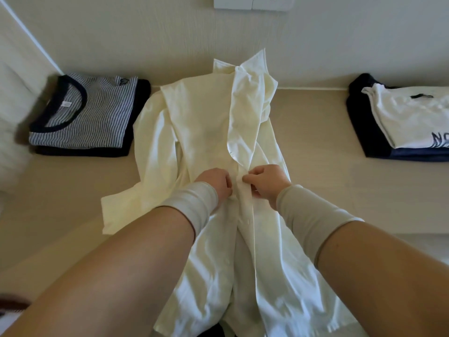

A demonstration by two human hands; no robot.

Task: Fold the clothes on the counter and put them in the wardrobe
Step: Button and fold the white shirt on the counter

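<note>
A cream button-up shirt point(204, 122) lies lengthwise on the beige counter point(315, 181), collar toward the wall, hem hanging over the near edge. Its right front panel is partly turned up near the collar. My left hand point(216, 182) pinches the left front edge at the placket, mid-shirt. My right hand point(264, 182) pinches the right front edge right beside it. The fingers of both hands are curled into the fabric and nearly meet. Grey wrist cuffs cover both wrists.
A folded striped top on a dark garment point(85, 115) sits at the left. A folded white printed top on navy clothes point(403, 117) sits at the right. The wall runs along the back of the counter, with white switch plates point(252, 2) above.
</note>
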